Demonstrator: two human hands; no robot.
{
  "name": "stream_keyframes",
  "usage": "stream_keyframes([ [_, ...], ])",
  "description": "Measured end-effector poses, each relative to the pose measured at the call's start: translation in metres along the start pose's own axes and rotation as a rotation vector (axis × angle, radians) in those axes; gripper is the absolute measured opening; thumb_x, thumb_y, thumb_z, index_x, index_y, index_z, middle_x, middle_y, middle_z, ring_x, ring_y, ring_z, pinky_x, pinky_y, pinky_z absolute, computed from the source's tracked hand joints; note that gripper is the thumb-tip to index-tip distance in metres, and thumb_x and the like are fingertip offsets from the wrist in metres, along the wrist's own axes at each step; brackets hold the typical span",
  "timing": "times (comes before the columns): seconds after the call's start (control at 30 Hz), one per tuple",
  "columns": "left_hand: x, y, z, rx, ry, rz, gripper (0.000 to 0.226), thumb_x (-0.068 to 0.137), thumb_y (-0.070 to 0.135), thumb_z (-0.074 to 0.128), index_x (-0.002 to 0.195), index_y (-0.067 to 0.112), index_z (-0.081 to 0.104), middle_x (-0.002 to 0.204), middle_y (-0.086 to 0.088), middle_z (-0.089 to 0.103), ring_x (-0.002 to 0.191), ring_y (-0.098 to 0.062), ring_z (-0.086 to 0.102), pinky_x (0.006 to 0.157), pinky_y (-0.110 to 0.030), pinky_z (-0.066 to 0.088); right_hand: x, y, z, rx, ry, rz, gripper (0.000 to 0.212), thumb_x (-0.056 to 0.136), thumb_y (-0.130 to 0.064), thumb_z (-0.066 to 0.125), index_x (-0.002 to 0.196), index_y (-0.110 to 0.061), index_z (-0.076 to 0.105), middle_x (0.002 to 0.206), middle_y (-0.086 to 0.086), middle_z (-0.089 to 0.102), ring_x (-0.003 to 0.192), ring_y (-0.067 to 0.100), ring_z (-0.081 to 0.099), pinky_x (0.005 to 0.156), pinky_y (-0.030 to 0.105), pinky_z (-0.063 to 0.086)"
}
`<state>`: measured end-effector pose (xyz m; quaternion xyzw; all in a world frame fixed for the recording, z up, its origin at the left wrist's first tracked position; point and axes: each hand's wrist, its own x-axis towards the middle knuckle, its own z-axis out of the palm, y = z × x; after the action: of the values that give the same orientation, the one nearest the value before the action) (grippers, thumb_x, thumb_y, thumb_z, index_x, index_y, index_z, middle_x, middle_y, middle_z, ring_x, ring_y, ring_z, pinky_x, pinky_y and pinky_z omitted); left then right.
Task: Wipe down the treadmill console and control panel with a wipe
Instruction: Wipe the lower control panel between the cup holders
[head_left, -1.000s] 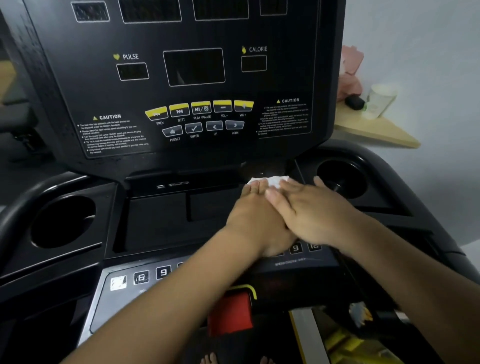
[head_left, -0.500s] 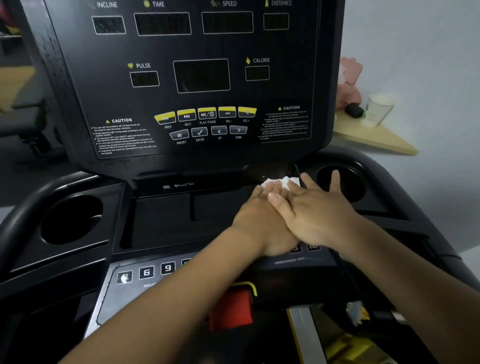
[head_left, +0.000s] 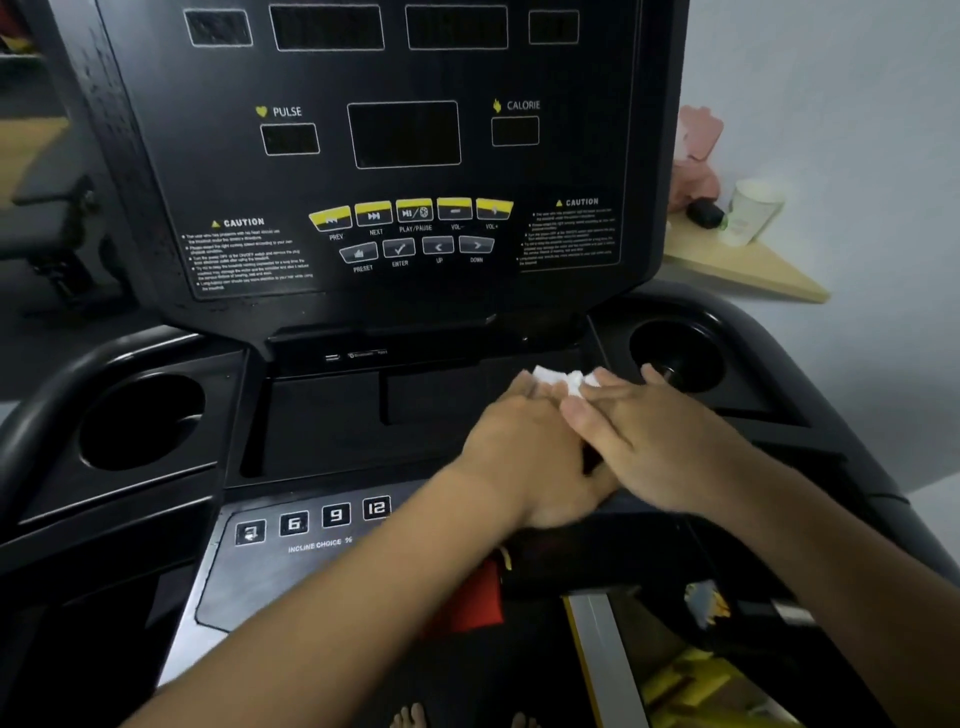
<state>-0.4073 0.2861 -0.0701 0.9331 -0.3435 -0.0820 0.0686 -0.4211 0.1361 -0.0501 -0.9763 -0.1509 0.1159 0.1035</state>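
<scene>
The black treadmill console (head_left: 405, 291) stands upright with dark displays and a row of yellow buttons (head_left: 413, 210). Below it is a shallow black tray (head_left: 332, 415), and nearer me a grey control panel (head_left: 311, 566) with number keys. A white wipe (head_left: 563, 379) lies at the tray's right end, showing past my fingertips. My left hand (head_left: 524, 447) lies flat on the wipe with straight fingers. My right hand (head_left: 660, 431) lies flat beside it, fingers spread, its fingertips on the wipe's right part. Most of the wipe is hidden under the hands.
Round cup holders sit at the left (head_left: 140, 421) and right (head_left: 675, 353) of the tray. A curved black handlebar (head_left: 52, 384) runs along the left. A red safety tab (head_left: 478, 597) hangs below the panel. A wooden shelf (head_left: 748, 270) with a paper cup (head_left: 753, 208) is at the right wall.
My right hand has slid off the back of my left hand and now lies beside it. More of the wipe shows at the fingertips. Both hands stay at the tray's right end.
</scene>
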Motion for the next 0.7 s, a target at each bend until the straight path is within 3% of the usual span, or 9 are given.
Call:
stream_keyframes([
  [0.1, -0.022, 0.008, 0.005, 0.046, 0.017, -0.006, 0.08, 0.092, 0.072, 0.022, 0.153, 0.02, 0.028, 0.153, -0.004, 0.041, 0.143, -0.02, 0.032, 0.122, -0.045, 0.005, -0.02, 0.009, 0.011, 0.023, 0.034, -0.021, 0.081, 0.091, -0.064, -0.001, 0.144, -0.023, 0.045, 0.153, -0.008, 0.039, 0.145, -0.003, 0.012, 0.121, 0.031, 0.001],
  [0.2, -0.025, 0.004, -0.006, 0.011, 0.0, -0.044, 0.071, 0.095, 0.068, 0.025, 0.149, 0.023, 0.038, 0.142, -0.001, 0.055, 0.133, -0.015, 0.046, 0.122, -0.047, 0.005, -0.018, 0.011, 0.01, 0.095, 0.098, -0.03, 0.079, 0.091, -0.067, 0.003, 0.132, -0.024, 0.056, 0.143, -0.009, 0.052, 0.142, -0.003, 0.023, 0.118, 0.026, 0.002],
  [0.33, -0.048, -0.007, -0.018, 0.005, 0.101, -0.104, 0.061, 0.095, 0.063, 0.026, 0.137, 0.026, 0.052, 0.116, 0.0, 0.068, 0.112, -0.018, 0.06, 0.119, -0.041, 0.019, -0.014, -0.015, 0.01, 0.132, 0.13, -0.005, 0.075, 0.09, -0.066, 0.013, 0.142, -0.024, 0.047, 0.137, -0.01, 0.053, 0.133, 0.007, 0.038, 0.117, 0.025, 0.011],
  [0.4, -0.064, -0.016, -0.011, 0.025, 0.173, -0.156, 0.057, 0.094, 0.055, 0.026, 0.122, 0.022, 0.064, 0.1, -0.002, 0.069, 0.098, -0.022, 0.063, 0.11, -0.04, 0.033, -0.01, -0.035, 0.016, 0.083, 0.137, -0.072, 0.08, 0.09, -0.07, 0.008, 0.141, -0.024, 0.05, 0.125, -0.011, 0.054, 0.121, 0.006, 0.042, 0.117, 0.033, 0.022],
  [0.5, -0.095, -0.038, -0.004, 0.046, 0.265, -0.247, 0.044, 0.082, 0.037, 0.036, 0.095, 0.017, 0.073, 0.078, -0.003, 0.064, 0.075, -0.026, 0.06, 0.091, -0.039, 0.047, -0.003, -0.071, 0.031, -0.034, 0.152, -0.183, 0.078, 0.092, -0.065, 0.007, 0.135, -0.023, 0.056, 0.12, -0.009, 0.054, 0.122, 0.01, 0.043, 0.12, 0.036, 0.013],
  [0.63, -0.16, -0.066, 0.006, 0.055, 0.313, -0.292, 0.036, 0.076, 0.033, 0.047, 0.096, 0.021, 0.074, 0.091, 0.002, 0.065, 0.08, -0.021, 0.058, 0.106, -0.04, 0.036, -0.006, -0.124, 0.053, -0.151, 0.222, -0.327, 0.078, 0.099, -0.061, 0.011, 0.124, -0.012, 0.066, 0.132, 0.0, 0.06, 0.135, 0.019, 0.043, 0.116, 0.048, 0.02],
  [0.7, -0.194, -0.072, 0.012, 0.037, 0.338, -0.29, 0.029, 0.078, 0.031, 0.056, 0.1, 0.022, 0.073, 0.1, 0.004, 0.066, 0.085, -0.02, 0.06, 0.107, -0.043, 0.038, -0.01, -0.151, 0.07, -0.166, 0.213, -0.421, 0.08, 0.1, -0.06, 0.013, 0.124, -0.006, 0.066, 0.139, 0.005, 0.057, 0.137, 0.021, 0.044, 0.11, 0.051, 0.019],
])
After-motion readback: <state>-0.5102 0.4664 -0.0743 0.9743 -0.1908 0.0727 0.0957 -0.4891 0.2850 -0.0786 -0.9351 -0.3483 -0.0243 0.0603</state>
